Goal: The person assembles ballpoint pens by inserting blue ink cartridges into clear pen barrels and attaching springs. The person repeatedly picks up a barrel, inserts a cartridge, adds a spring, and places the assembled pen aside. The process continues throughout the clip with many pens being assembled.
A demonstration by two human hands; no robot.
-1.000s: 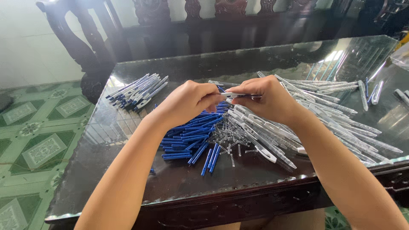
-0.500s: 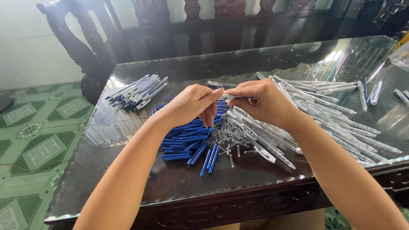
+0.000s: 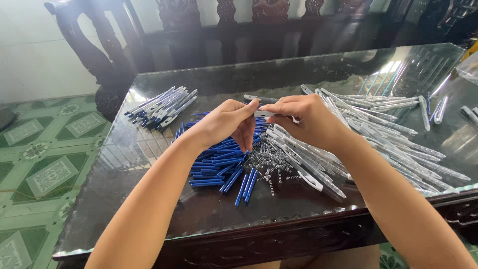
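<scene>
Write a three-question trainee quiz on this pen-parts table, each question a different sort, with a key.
1. True or false: the left hand and right hand meet on one pale pen piece above the table.
2. Which pile lies right under the left hand? A. blue refill tubes B. small metal springs C. clear barrels
3. Fill in: the bundle of finished pens lies on the glass tabletop towards its far ____ corner.

Key: 1 true; 2 A; 3 left.
</scene>
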